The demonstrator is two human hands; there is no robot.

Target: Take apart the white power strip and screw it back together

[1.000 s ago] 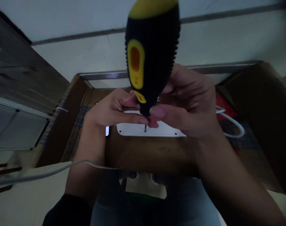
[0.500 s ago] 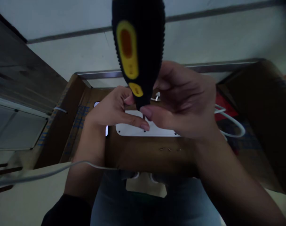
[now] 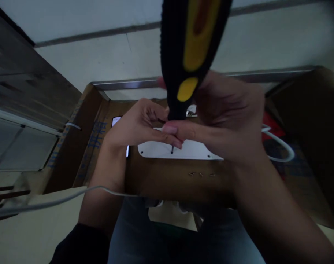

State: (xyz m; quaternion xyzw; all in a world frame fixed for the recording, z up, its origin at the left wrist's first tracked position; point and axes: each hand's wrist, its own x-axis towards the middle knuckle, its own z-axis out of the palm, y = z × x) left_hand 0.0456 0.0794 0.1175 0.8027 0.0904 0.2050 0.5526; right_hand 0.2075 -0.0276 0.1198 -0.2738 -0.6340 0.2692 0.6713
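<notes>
A black and yellow screwdriver (image 3: 191, 55) stands nearly upright close to the camera, its handle leaning to the right. My right hand (image 3: 224, 121) is closed round its lower end. The tip (image 3: 172, 149) rests in a hole of a white plate (image 3: 189, 150) lying on a cardboard box flap (image 3: 167, 179). My left hand (image 3: 141, 126) rests on the plate's left part, its fingers curled and pinched near the shaft. Three small screws (image 3: 201, 174) lie on the cardboard just in front of the plate.
A lit phone (image 3: 117, 123) lies in the box left of the plate. A white cable (image 3: 279, 146) loops at the right over something red (image 3: 271, 128). Another white cable (image 3: 54, 200) runs across my left forearm. A wooden cabinet (image 3: 24, 91) stands at left.
The screwdriver handle has swung from leaning left to leaning right and risen closer to the camera. The tip, lifted half a second ago, sits in the plate's hole again.
</notes>
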